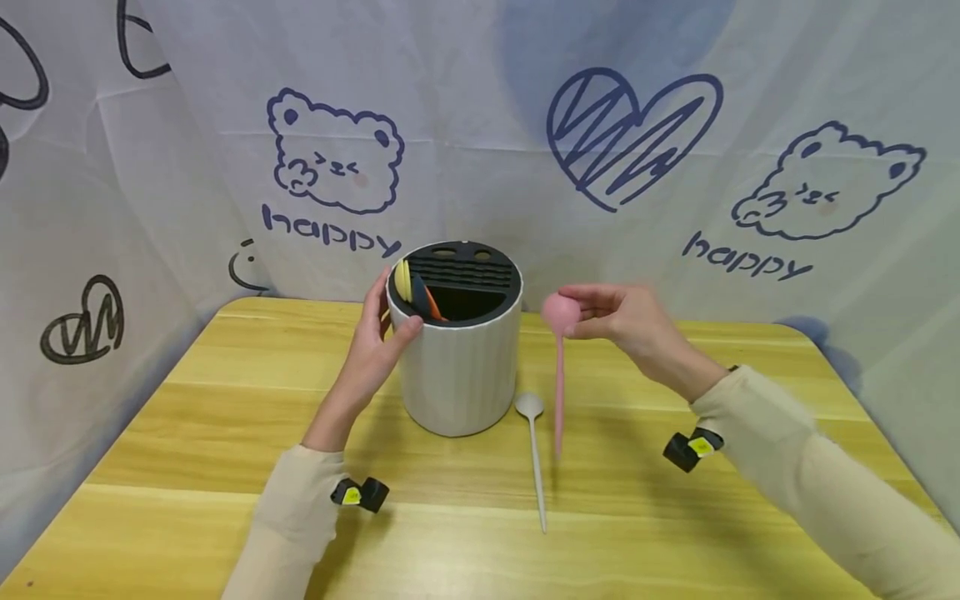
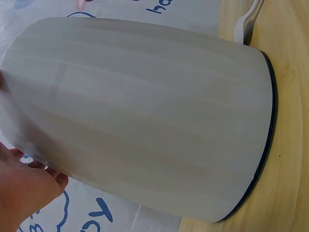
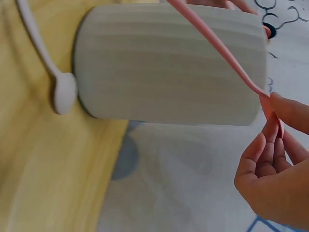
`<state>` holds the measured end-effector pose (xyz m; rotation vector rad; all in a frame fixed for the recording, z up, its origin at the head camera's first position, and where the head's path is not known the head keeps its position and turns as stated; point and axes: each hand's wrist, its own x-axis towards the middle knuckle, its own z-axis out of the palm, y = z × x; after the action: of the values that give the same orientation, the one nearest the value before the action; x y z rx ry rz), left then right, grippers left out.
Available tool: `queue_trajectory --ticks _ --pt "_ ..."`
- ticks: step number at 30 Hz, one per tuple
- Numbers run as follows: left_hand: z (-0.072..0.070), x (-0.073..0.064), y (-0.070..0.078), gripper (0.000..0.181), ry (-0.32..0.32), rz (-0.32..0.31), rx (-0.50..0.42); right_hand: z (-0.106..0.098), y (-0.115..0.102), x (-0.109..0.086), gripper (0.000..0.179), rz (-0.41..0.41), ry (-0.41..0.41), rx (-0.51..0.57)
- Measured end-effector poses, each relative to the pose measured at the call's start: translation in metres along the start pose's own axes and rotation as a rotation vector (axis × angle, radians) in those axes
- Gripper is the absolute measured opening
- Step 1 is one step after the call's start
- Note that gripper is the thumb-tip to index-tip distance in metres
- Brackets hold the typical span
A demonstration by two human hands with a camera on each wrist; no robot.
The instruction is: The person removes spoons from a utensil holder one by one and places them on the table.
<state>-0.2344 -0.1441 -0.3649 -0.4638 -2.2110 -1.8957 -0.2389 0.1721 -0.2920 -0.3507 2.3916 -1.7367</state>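
Observation:
A ribbed white utensil holder (image 1: 461, 383) with a black slotted top stands upright on the table. My left hand (image 1: 375, 337) grips its left side near the rim, thumb at the front and fingers behind. To the right of the holder, my right hand (image 1: 630, 325) pinches a long-handled pink spoon (image 1: 561, 313) by its bowl, the handle pointing down. In the right wrist view, thumb and fingertips close on the pink bowl, and the handle (image 3: 217, 43) crosses in front of the holder. A pale grey spoon (image 1: 529, 405) lies on the table beside the holder.
Inside the holder's left opening stand a yellow utensil (image 1: 403, 280) and dark blue and orange ones. The wooden table (image 1: 247, 400) ends at a white printed cloth (image 1: 465, 167) hanging behind it.

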Motion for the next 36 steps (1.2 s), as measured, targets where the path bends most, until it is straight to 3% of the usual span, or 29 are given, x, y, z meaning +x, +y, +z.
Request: queue_trajectory --ticks 21,36 --pt "0.0 -0.002 0.001 0.088 0.002 0.022 -0.006 0.014 0.054 0.0 0.051 0.128 -0.058 0.037" --pt "0.0 -0.001 0.001 0.087 0.002 -0.005 0.013 0.014 0.09 -0.002 0.052 0.157 -0.091 0.054"
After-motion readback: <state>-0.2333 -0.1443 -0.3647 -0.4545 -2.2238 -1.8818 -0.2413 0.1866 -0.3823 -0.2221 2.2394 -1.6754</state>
